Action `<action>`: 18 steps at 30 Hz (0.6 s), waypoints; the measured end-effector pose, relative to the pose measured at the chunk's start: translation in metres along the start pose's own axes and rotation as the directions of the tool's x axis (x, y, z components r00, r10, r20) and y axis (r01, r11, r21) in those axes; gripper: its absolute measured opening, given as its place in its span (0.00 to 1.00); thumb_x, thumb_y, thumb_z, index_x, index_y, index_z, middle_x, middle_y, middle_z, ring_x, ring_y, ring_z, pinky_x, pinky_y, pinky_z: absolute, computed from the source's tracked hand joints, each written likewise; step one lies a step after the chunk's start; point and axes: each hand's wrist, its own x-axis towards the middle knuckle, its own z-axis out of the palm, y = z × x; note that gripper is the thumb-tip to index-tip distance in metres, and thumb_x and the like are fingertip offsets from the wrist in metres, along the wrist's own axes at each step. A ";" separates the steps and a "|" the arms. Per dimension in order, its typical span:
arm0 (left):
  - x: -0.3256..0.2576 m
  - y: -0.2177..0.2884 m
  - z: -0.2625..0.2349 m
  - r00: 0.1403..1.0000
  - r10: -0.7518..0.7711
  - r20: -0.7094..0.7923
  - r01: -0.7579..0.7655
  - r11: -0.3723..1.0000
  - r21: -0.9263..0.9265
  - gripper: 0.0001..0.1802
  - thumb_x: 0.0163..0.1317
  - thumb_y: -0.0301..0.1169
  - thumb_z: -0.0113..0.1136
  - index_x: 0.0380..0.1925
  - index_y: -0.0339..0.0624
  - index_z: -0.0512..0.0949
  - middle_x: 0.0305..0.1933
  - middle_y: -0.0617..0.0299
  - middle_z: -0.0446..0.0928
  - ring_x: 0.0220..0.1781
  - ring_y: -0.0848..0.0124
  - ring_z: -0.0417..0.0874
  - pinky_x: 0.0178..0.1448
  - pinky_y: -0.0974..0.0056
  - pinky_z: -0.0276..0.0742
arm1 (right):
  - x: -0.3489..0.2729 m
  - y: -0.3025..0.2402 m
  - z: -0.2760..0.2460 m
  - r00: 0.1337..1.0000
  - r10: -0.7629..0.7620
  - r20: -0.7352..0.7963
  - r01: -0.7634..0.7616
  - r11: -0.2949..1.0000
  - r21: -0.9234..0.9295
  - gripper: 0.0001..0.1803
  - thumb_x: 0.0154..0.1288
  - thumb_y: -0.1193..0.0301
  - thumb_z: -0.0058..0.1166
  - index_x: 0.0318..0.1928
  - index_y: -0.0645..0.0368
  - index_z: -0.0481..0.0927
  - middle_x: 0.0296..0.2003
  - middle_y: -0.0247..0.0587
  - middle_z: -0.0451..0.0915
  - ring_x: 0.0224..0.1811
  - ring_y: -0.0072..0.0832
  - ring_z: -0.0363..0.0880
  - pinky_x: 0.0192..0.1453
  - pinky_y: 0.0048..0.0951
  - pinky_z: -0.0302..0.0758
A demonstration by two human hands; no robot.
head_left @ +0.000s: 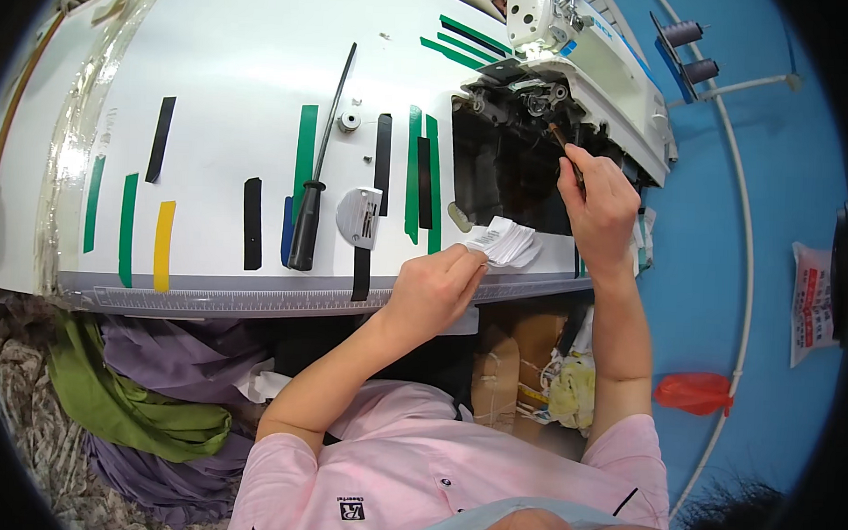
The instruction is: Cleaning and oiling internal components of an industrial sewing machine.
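A: Item one, the stack of white labels (pixel 505 242)?

B: At the table's front edge, just before the dark opening under the sewing machine (pixel 581 56). The left hand (pixel 432 289) pinches its near corner between thumb and fingers. Likely light, limp and slippery sheet on sheet; I judge it apt to fan out, so it is best taken across the whole stack at one edge.

A: Item two?

B: A thin brown tool (pixel 561 144), held in the closed right hand (pixel 599 206), its tip inside the machine's open mechanism. It looks stiff and slight; the grip sits low on the shaft.

A: On the white table (pixel 225 90)?

B: A black-handled screwdriver (pixel 317 177), a small grey metal plate (pixel 358 216), and tape strips in green, black, yellow and blue.

A: Packages and signs?

B: A white bag with red print (pixel 812 302) at far right on the blue floor; a red plastic bag (pixel 692 392) nearer; cardboard boxes (pixel 523 357) under the table; green and purple cloth (pixel 140 386) at lower left.
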 end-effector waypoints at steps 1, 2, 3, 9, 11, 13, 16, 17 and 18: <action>0.001 0.000 0.000 1.000 -0.002 -0.002 0.002 1.000 -0.026 0.07 0.58 0.22 0.63 0.37 0.39 0.78 0.26 0.57 0.74 0.23 0.60 0.78 0.26 0.60 0.72 | 0.003 0.000 0.001 1.000 -0.008 0.012 0.008 1.000 -0.008 0.12 0.53 0.81 0.64 0.40 0.62 0.79 0.25 0.40 0.76 0.24 0.34 0.75 0.28 0.32 0.72; 0.001 -0.001 -0.001 1.000 -0.004 -0.004 0.003 0.999 -0.049 0.07 0.58 0.22 0.63 0.37 0.39 0.78 0.25 0.57 0.74 0.23 0.60 0.78 0.26 0.60 0.72 | 0.005 -0.001 0.003 1.000 -0.010 0.018 0.010 1.000 -0.019 0.12 0.53 0.81 0.65 0.39 0.61 0.79 0.25 0.40 0.76 0.24 0.34 0.75 0.28 0.32 0.73; 0.001 -0.002 -0.002 1.000 -0.006 -0.009 0.006 0.998 -0.060 0.07 0.58 0.22 0.63 0.37 0.39 0.78 0.25 0.57 0.74 0.23 0.60 0.78 0.26 0.60 0.72 | 0.008 -0.002 0.005 1.000 -0.011 0.024 0.011 0.999 -0.030 0.12 0.53 0.81 0.65 0.39 0.61 0.79 0.25 0.40 0.76 0.24 0.34 0.75 0.28 0.32 0.73; 0.001 -0.002 -0.004 1.000 0.009 -0.022 -0.011 0.995 -0.094 0.06 0.59 0.23 0.62 0.37 0.38 0.78 0.26 0.56 0.74 0.24 0.59 0.78 0.26 0.60 0.72 | 0.020 -0.007 0.008 0.997 -0.051 0.049 0.055 0.996 -0.070 0.09 0.54 0.79 0.64 0.36 0.60 0.79 0.25 0.40 0.77 0.24 0.35 0.76 0.29 0.33 0.74; 0.001 -0.001 -0.004 1.000 -0.009 -0.006 0.008 0.996 -0.094 0.07 0.59 0.23 0.62 0.37 0.38 0.78 0.26 0.56 0.74 0.24 0.58 0.78 0.26 0.60 0.72 | 0.022 -0.011 0.002 0.996 -0.004 0.089 0.011 0.997 -0.082 0.09 0.54 0.79 0.64 0.36 0.60 0.78 0.24 0.40 0.77 0.24 0.35 0.76 0.28 0.33 0.74; 0.005 0.001 -0.005 0.999 -0.050 -0.008 0.049 0.993 -0.105 0.07 0.60 0.24 0.61 0.38 0.37 0.78 0.27 0.55 0.75 0.25 0.59 0.79 0.27 0.60 0.73 | 0.024 -0.019 -0.008 0.991 0.044 0.125 -0.032 0.995 -0.092 0.08 0.54 0.78 0.64 0.35 0.60 0.78 0.24 0.40 0.77 0.24 0.36 0.76 0.28 0.33 0.74; 0.019 0.007 -0.003 0.981 -0.185 -0.051 0.165 0.950 -0.266 0.08 0.63 0.25 0.58 0.41 0.33 0.79 0.28 0.53 0.78 0.25 0.61 0.80 0.30 0.62 0.74 | 0.018 -0.040 -0.020 0.990 0.022 0.139 -0.031 0.998 0.061 0.09 0.54 0.80 0.63 0.36 0.61 0.79 0.22 0.40 0.75 0.22 0.36 0.75 0.25 0.33 0.72; 0.026 0.011 0.001 0.960 -0.271 -0.071 0.220 0.887 -0.406 0.10 0.65 0.26 0.56 0.42 0.31 0.79 0.28 0.51 0.79 0.25 0.63 0.80 0.31 0.63 0.74 | 0.015 -0.045 -0.022 0.990 0.020 0.140 -0.028 0.998 0.058 0.09 0.54 0.80 0.63 0.36 0.61 0.79 0.22 0.40 0.75 0.22 0.36 0.75 0.25 0.33 0.72; 0.035 0.012 0.007 0.920 -0.391 0.014 0.329 0.754 -0.569 0.13 0.68 0.29 0.53 0.44 0.28 0.78 0.28 0.51 0.80 0.26 0.67 0.80 0.33 0.65 0.74 | 0.011 -0.048 -0.022 0.994 -0.033 0.107 0.033 0.999 0.002 0.10 0.55 0.79 0.63 0.38 0.62 0.79 0.22 0.39 0.75 0.21 0.35 0.74 0.25 0.33 0.71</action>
